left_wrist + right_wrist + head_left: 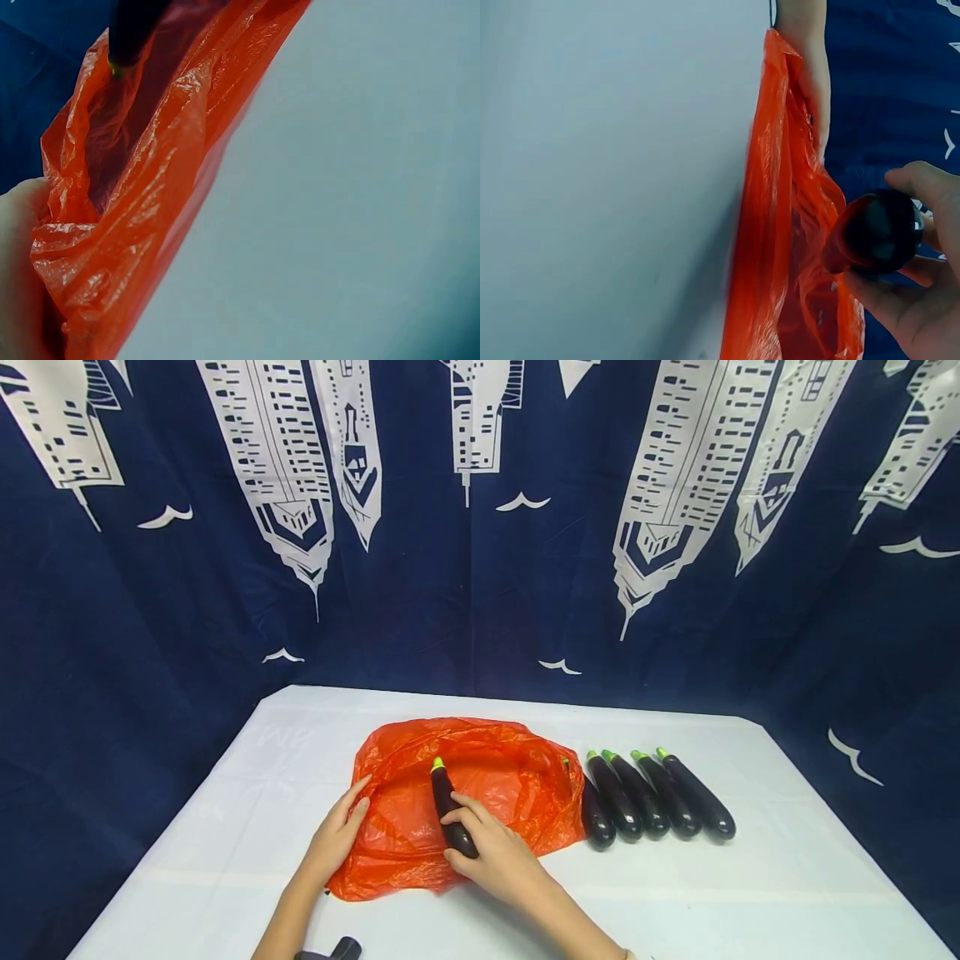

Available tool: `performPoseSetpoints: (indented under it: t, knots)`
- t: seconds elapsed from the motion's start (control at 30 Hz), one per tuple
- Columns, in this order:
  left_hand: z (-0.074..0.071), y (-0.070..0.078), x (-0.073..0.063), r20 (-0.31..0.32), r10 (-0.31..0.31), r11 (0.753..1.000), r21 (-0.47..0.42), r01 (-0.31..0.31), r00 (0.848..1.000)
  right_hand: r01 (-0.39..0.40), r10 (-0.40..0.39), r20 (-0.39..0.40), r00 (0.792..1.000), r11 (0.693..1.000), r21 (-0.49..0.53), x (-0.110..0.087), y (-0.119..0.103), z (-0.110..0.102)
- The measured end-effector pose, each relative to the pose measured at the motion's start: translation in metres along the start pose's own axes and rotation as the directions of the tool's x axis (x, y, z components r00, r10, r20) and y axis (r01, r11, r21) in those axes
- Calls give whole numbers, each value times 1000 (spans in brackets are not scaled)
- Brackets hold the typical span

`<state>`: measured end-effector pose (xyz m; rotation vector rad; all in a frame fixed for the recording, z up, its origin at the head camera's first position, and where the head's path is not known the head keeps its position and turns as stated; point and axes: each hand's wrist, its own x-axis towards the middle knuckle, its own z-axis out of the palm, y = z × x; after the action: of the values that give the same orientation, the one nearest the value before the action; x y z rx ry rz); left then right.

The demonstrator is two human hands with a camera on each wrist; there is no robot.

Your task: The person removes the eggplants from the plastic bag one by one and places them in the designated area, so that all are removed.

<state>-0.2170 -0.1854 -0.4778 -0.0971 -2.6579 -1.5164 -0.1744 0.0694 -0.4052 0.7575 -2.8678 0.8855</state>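
Note:
A thin red plastic bag [487, 777] lies spread with its mouth open in the middle of the white table. My left hand [337, 839] touches the bag's left side with fairly straight fingers; the left wrist view catches only part of this hand [19, 270] beside the crinkled bag [142, 247]. Over the bag, my right hand [491, 852] grips a dark purple eggplant [448, 806] near its rounded end. Its green stem end points away from me, into the mouth. In the right wrist view fingers and thumb curl round the eggplant's rounded end [885, 232].
Several more eggplants [697, 797] lie side by side right of the bag, green ends away from me; the leftmost is partly covered by the bag's edge. A dark blue patterned curtain [472, 585] hangs behind the white table [787, 868]. A dark device [345, 948] shows at my left wrist.

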Motion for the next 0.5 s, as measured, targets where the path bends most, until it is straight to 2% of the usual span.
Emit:
performPoseSetpoints:
  t: [0.5]
  knots:
    - [1, -1, 0, -2, 8, 1000, -6, -8, 1000, -27, 20, -132, 991, 998, -55, -28, 15, -14]
